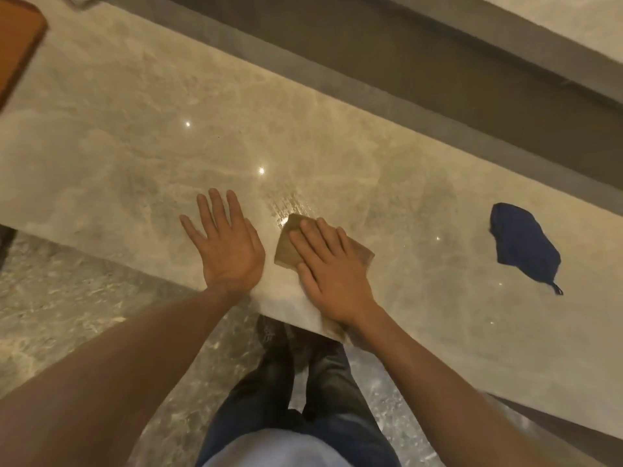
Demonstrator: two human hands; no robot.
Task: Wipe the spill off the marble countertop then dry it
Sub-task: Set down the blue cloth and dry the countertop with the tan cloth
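A beige marble countertop [135,136] runs diagonally across the view. A wet, streaky patch of spill [286,203] glistens near its front edge. My right hand [332,264] lies flat on a folded tan cloth [286,244], pressing it onto the marble just below the wet patch. My left hand [226,244] rests palm down with fingers spread on the bare marble to the left of the cloth, holding nothing. A dark blue cloth [522,244] lies crumpled on the counter to the right, apart from both hands.
An orange-brown tray or board [17,45] sits at the counter's far left corner. A dark recessed channel [404,62] borders the far side of the counter. My legs and shoes [296,365] stand on grey stone floor below the front edge.
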